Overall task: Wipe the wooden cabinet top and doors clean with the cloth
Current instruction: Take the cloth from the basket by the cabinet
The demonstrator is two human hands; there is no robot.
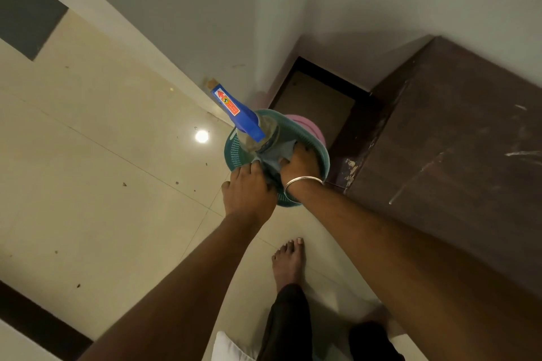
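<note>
A head-worn camera looks down at a cream tiled floor. At centre, both hands reach into a green perforated basket [234, 149] that sits over a pink tub [315, 129]. A spray bottle with a blue trigger head [234, 110] stands in the basket, leaning toward 11 o'clock.

The left hand [247, 190] is at the basket's 6 o'clock edge, fingers curled onto a grey cloth [277, 160] — the fingertips are hidden beneath it. The right hand [303, 165], a silver bangle [302, 182] on its wrist, presses into the cloth from 3 o'clock; its fingers are buried, so I cannot tell whether they pinch or lie flat.

The wooden cabinet [457, 141] — dark brown, scuffed, pale streaks on its top — fills the frame from 2 to 4 o'clock, close beside the basket. A bare foot [289, 262] stands at 6 o'clock.

The step appears to be fetching the cloth. It is best gathered fully into one hand and lifted clear of the bottle, which could tip.
</note>
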